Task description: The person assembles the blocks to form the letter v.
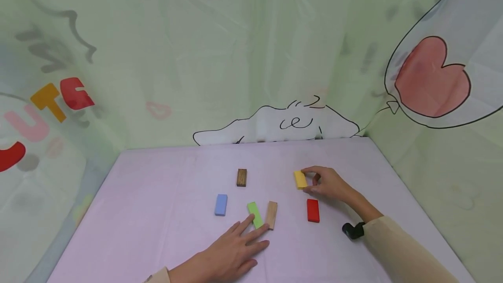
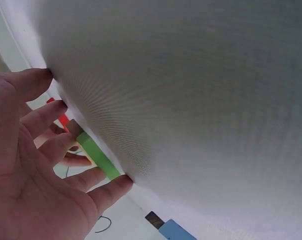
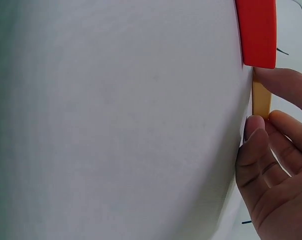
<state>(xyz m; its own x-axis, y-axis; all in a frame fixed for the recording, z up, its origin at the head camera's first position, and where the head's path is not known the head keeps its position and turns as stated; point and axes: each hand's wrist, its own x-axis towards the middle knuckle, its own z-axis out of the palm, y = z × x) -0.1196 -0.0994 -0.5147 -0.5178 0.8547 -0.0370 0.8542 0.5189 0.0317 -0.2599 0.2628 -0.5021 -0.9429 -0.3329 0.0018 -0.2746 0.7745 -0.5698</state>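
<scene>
Six small oblong blocks lie on a table [image 1: 157, 195] covered in smooth, pale lilac material. The right hand [image 1: 330, 184] pinches the yellow block [image 1: 300, 180] by its ends, between thumb and fingertips, with the piece on the tabletop towards the right. Nearer the person sits the red block [image 1: 313, 211], evenly coloured, with crisp straight edges.

The left hand [image 1: 232, 250] lies spread and relaxed, gripping nothing, its fingertips down around the green block [image 1: 254, 209], which is tilted and partly hidden by a finger. Just beside it is the pale wooden block [image 1: 271, 213], bare and light tan (its near end almost meets a fingertip; whether they touch, I can't tell). The blue block [image 1: 221, 205], flat and matt, lies to the left, and the dark brown block [image 1: 241, 177], streaked with grain, lies farther back.

Behind hangs a soft, creased, pale green backdrop [image 1: 188, 56] printed with letters, a cloud-like outline and a heart-marked balloon.
</scene>
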